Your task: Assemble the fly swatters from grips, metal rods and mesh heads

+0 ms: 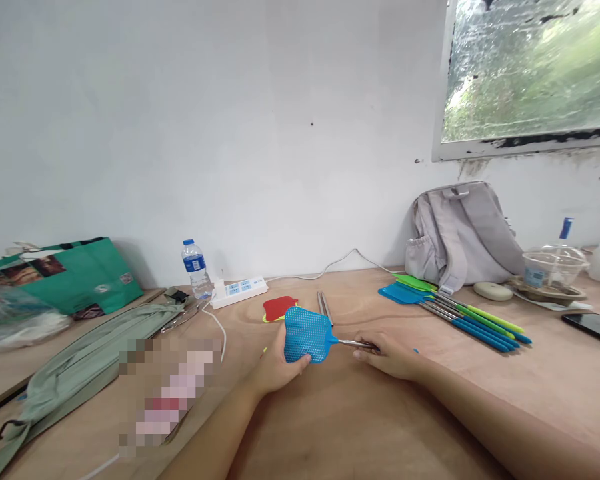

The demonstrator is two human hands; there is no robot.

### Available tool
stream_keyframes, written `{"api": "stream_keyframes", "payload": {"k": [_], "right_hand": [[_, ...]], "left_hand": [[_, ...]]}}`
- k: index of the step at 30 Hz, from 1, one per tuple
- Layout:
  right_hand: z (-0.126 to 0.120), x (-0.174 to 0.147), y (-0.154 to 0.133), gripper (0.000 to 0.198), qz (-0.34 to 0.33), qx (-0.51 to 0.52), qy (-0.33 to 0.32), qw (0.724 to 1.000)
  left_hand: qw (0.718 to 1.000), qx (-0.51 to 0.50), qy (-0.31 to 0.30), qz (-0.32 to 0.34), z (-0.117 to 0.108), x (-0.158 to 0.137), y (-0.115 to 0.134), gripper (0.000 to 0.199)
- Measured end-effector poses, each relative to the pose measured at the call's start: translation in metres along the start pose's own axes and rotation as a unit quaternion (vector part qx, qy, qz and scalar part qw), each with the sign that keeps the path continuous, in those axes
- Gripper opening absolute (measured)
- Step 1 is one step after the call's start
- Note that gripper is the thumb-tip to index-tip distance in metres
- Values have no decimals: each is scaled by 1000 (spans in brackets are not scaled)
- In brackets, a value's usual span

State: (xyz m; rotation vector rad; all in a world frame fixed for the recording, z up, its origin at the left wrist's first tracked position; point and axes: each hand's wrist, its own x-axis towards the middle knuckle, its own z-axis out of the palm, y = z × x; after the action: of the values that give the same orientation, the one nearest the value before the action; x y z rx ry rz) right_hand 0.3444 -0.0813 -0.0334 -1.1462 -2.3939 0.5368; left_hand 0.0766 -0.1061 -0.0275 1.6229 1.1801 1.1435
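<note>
Swatter (pixel 325 340), blue, spans the gap between your two hands, held over the middle of the worktop (pixel 360 420). Its long axis runs left to right, roughly along the back edge, with the mesh head (pixel 307 335) at your left and the shaft (pixel 353 343) reaching to your right. Your left hand (pixel 275 367) pinches the head, thumb over its near edge; your right hand (pixel 387 353) has its fingers curled about the shaft's other end. Neither hand is nearer: both touch it, one at each end. Just beyond the head, toward the back edge, lie a red head (pixel 281 308) and metal rods (pixel 325 305). Farther right, a pile (pixel 470 315) of green and blue swatters slants away from the back edge. Along that edge, a power strip (pixel 240 292) and bottle (pixel 195 270) sit left, a backpack (pixel 465 233) right.
</note>
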Motion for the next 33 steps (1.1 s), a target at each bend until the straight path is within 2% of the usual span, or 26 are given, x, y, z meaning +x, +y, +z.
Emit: {"api": "stream_keyframes", "payload": {"k": [5,16,18,22,24,28,31,33], "right_hand": [[-1,-2,-4,28,-15,-13,11,1000],[1,-2,-2,31,-4,-10,7,1000],[0,-1,1,29,-4,-19,8,1000],[-6,-1,9,24,-7,-32,8,999],[-11,-1,12,19,-6,-35,13,999],[-19,-3,17,15,-15,-41,34,998],[-25,-5,22,20,-35,-44,42,998],[-28,-6,27,22,-28,-37,59,997]], "left_hand": [[999,28,-41,-4,2,-3,4,88],[999,8,-34,3,4,-6,11,76],[998,34,-37,27,3,-6,13,72],[988,121,-69,67,4,-7,21,52],[984,152,-57,76,6,-8,24,40],[968,213,6,131,7,-8,24,21],[962,209,42,172,5,-5,19,27],[967,172,69,177,3,-2,17,33]]}}
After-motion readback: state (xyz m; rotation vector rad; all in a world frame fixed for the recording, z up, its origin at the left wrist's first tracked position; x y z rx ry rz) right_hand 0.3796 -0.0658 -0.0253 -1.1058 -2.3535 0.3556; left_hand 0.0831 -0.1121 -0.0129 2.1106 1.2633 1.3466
